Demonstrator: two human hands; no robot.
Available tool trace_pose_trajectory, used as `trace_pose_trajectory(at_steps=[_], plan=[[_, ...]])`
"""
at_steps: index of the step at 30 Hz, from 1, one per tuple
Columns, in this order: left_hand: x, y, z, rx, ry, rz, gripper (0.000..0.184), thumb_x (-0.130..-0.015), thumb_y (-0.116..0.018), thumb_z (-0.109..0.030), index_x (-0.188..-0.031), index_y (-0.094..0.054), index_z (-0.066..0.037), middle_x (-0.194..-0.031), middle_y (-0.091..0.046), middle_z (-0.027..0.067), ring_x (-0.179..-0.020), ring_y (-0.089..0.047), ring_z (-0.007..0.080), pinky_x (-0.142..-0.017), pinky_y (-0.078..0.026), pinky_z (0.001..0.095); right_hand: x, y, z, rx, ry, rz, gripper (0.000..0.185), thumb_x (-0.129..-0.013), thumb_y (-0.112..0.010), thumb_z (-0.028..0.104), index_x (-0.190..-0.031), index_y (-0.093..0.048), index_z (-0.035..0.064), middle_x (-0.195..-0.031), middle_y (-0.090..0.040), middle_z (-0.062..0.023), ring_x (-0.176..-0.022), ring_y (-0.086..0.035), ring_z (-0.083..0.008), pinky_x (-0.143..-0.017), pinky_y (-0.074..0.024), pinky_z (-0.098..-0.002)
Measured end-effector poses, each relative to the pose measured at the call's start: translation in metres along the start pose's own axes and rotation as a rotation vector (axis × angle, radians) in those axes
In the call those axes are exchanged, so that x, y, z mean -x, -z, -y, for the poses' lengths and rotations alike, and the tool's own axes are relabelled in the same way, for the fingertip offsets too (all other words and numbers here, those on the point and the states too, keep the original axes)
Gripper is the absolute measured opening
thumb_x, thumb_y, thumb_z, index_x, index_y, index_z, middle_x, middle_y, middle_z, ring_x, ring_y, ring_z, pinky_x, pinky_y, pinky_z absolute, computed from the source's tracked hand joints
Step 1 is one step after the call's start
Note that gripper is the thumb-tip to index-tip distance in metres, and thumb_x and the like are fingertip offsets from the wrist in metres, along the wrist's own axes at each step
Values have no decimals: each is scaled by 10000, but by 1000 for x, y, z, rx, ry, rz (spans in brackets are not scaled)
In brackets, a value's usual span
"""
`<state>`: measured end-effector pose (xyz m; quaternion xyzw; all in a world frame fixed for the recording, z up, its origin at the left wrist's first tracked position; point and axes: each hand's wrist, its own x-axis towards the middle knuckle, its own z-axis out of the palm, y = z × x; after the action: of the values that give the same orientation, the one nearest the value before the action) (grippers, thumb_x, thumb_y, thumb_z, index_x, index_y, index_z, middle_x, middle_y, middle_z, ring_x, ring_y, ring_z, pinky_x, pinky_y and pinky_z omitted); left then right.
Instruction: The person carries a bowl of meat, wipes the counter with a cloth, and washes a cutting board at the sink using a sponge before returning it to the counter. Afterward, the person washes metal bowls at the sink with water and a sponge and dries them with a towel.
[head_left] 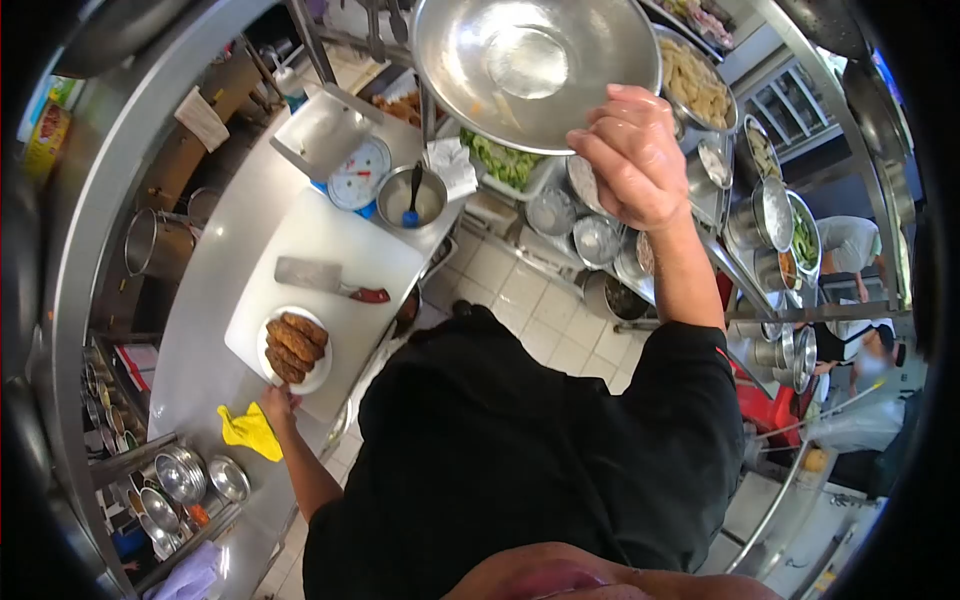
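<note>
My right hand (635, 165) is raised, its fingers curled at the rim of a large stainless steel mixing bowl (530, 75). The bowl's wet, shiny inside faces me. Low on the left, my left hand (279, 402) grips the near edge of a white plate (322, 374); its fingers are partly hidden. Several browned, fried-looking pieces (295, 347) lie in a row on that plate. The plate rests on a white cutting board (375, 255). Beyond it lies a cleaver (310, 274) with a red-brown handle. A yellow cloth (250, 432) is beside my left hand.
A pot with a blue brush (411, 215), a kitchen scale (360, 175) and a metal tray (322, 128) stand past the board. Bowls of food, including sliced greens (500, 160), line the right-hand counter. Stacked metal bowls (180, 474) sit lower left. Other people (850, 245) are far right.
</note>
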<state>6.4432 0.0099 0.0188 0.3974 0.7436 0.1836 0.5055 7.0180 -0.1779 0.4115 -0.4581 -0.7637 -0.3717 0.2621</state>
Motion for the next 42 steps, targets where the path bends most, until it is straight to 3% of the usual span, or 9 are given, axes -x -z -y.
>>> trace_pose_trajectory(at_steps=[10,13,15,20,22,25,30,32,42], plan=[[-31,-1,3,5,2,30,88,-784,-571,-122,-808,-572,-38,-702,-566,104,-512,-551,216,-470,-497,367,34,-23,13,-147,-127,5,265,-623,-634,-6,-888,-631,-21,-801,-540,-83,-766,-569,-235,-847,-482,-429],[-31,43,20,-1332,-714,-199,265,-731,-585,-142,-950,-668,-19,-980,-647,202,-874,-614,357,-804,-479,430,32,-4,14,-231,-296,-94,199,-656,-621,-87,-844,-612,-22,-791,-553,-108,-737,-564,-258,-805,-493,-436],[33,5,-97,-578,-337,-196,307,-770,-620,-118,-1043,-615,22,-1018,-637,207,-883,-634,298,-834,-478,383,24,15,6,-248,-421,-102,158,-691,-626,-76,-837,-617,-16,-792,-575,-116,-745,-574,-265,-807,-497,-425],[273,-106,-355,63,-1197,453,314,-821,-594,41,-1133,-584,-2,-1022,-615,65,-863,-584,129,-805,-466,268,20,63,-13,-268,-511,-133,135,-695,-634,-59,-821,-628,-10,-781,-606,-114,-752,-589,-277,-819,-502,-413],[331,-143,-431,-57,-1900,331,359,-758,-640,35,-1110,-593,-16,-1057,-601,93,-791,-585,132,-761,-467,255,25,78,-19,-265,-521,-136,129,-700,-634,-49,-822,-628,-7,-780,-608,-113,-749,-590,-275,-820,-502,-415],[397,-210,-537,25,-2086,566,381,-836,-619,-108,-1199,-530,-33,-1227,-519,78,-845,-544,110,-757,-462,252,39,96,-24,-262,-531,-143,123,-703,-635,-36,-821,-627,-3,-781,-611,-109,-751,-591,-270,-818,-502,-419],[401,-342,-689,93,-2113,-282,475,-804,-605,-222,-1216,-529,3,-1123,-577,239,-904,-594,278,-864,-452,376,70,120,-24,-240,-589,-183,109,-691,-632,-35,-795,-621,-5,-769,-608,-106,-745,-595,-269,-806,-498,-422],[397,-362,-723,-516,-1706,-258,297,-810,-635,-168,-1056,-593,-7,-1078,-613,163,-881,-619,282,-793,-487,374,86,132,-24,-231,-642,-211,106,-681,-629,-28,-784,-614,-9,-754,-601,-112,-730,-592,-270,-805,-496,-420],[352,-357,-643,226,-2135,-45,97,-724,-627,-33,-818,-603,-21,-872,-585,133,-830,-588,323,-735,-472,385,97,183,-39,-227,-650,-418,106,-799,-646,102,-784,-580,20,-731,-530,-78,-669,-520,-192,-773,-451,-414]])
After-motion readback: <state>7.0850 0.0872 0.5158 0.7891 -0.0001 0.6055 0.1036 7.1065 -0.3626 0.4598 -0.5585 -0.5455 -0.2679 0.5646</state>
